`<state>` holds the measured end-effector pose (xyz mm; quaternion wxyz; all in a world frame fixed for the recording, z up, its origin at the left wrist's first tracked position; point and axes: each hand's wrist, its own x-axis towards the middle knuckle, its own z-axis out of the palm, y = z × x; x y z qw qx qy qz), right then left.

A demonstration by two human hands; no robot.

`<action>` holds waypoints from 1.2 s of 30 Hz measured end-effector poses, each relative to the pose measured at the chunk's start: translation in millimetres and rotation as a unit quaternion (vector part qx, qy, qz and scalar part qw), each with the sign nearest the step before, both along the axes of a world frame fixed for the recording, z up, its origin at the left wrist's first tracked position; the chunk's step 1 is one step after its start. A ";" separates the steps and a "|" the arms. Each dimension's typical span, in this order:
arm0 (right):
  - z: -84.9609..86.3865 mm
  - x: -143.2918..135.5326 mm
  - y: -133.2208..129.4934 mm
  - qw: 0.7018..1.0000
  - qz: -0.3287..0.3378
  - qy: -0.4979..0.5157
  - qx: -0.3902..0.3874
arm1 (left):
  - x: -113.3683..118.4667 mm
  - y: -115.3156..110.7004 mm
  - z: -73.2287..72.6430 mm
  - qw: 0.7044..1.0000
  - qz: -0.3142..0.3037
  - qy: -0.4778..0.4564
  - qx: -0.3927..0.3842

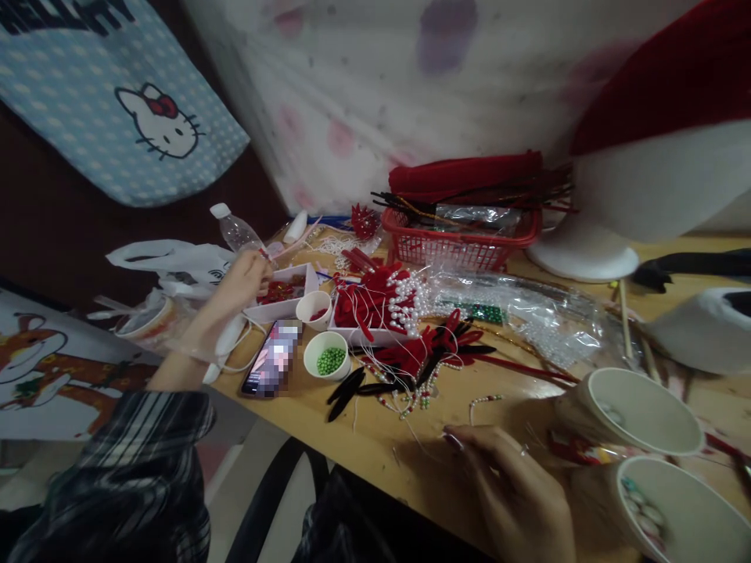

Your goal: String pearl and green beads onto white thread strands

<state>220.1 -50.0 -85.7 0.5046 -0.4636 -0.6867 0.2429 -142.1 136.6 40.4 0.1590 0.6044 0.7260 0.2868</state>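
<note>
Evidently this is fine beading work at the gathering stage: the left hand [247, 275] reaches out over a white tray [306, 279] of red pieces [280, 291], while the right hand [516, 489] rests low over the table [375, 439]. The right thumb and fingertips are closed in a pinch, apparently on a thin white thread [418, 439] that leads from the tangle of red and black pieces [422, 356] ahead of them. The left fingers are curled, but whether they grip anything I cannot tell. Just beyond the right fingertips lies a short bead strand [486, 399]. Between the two hands stand a cup of green beads [326, 357] and a smaller cup of dark red ones [314, 310], with a phone [273, 358] on the left hand's near side. The next move, I judge, calls for a steady right pinch and a light left touch, so that loose threads don't snag. The left fingertips are too small and blurred to read, the thread's end is lost at the right fingers, and the nearer cup [686, 508] beside the right hand is cut off by the frame, its pale contents only partly showing.
</note>
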 end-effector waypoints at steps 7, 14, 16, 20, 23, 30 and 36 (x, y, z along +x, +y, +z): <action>0.8 -6.4 -2.4 0.999 -0.051 0.000 0.012 | 75.8 -113.9 -15.8 0.939 -0.085 -0.329 0.059; 11.1 -9.8 -2.0 1.000 -0.013 0.016 0.016 | 180.1 -177.9 -81.0 0.730 -0.098 -0.660 -0.147; 12.9 -10.9 -2.4 1.000 -0.007 0.013 0.023 | 197.0 -176.9 -88.4 0.669 -0.072 -0.711 -0.206; 16.5 -14.0 -3.8 1.000 0.007 0.010 0.019 | 204.1 -172.2 -94.8 0.644 -0.017 -0.724 -0.245; 18.3 -15.8 -5.2 1.000 -0.011 0.009 0.016 | 200.5 -171.2 -98.5 0.642 0.015 -0.730 -0.235; 27.2 -18.1 -4.1 0.999 -0.008 -0.003 0.032 | 197.7 -170.9 -100.9 0.605 0.083 -0.767 -0.196; 39.1 -28.4 -3.2 1.000 0.022 0.016 0.016 | 199.4 -173.8 -92.3 0.517 0.110 -0.820 -0.221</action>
